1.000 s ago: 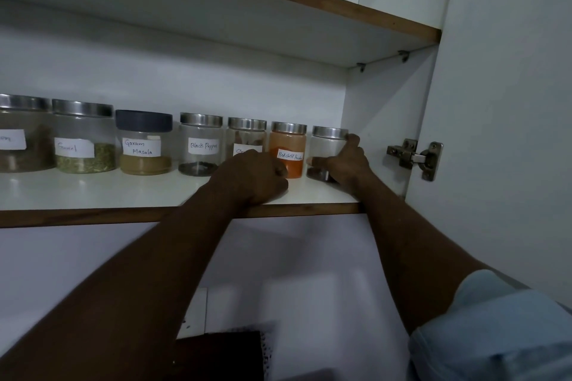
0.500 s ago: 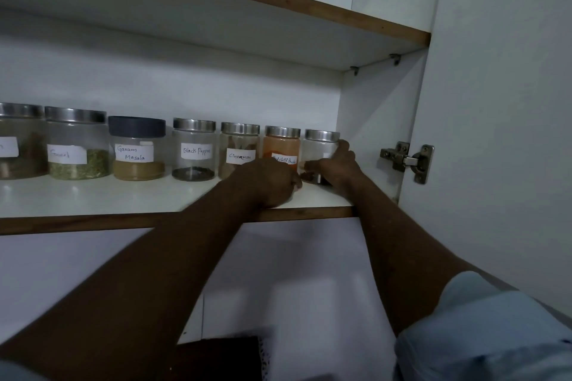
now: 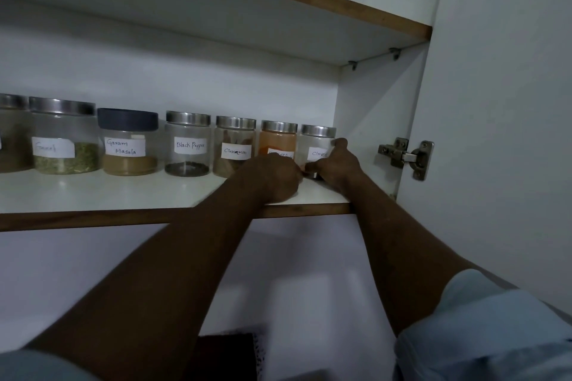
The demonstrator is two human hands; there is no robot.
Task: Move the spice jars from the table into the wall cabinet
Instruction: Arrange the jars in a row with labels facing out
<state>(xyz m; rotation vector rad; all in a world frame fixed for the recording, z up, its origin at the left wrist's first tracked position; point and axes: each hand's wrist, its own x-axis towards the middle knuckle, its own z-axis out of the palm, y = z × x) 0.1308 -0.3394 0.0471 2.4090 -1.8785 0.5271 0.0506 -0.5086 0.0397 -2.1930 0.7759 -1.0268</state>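
Cloves jar between both hands.

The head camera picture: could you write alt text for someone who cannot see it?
Two bare hands reach onto a white cabinet shelf: the right hand is around a clear steel-lidded jar labelled Cloves at the row's right end, and the left hand is curled in front of an orange-powder jar. More labelled jars stand to the left.

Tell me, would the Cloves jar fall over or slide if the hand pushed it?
The Cloves jar looks short and wide, so it would probably slide on the smooth white shelf rather than tip. It seems nearly empty, so likely light. It looks see-through and hard, so it may break if dropped.
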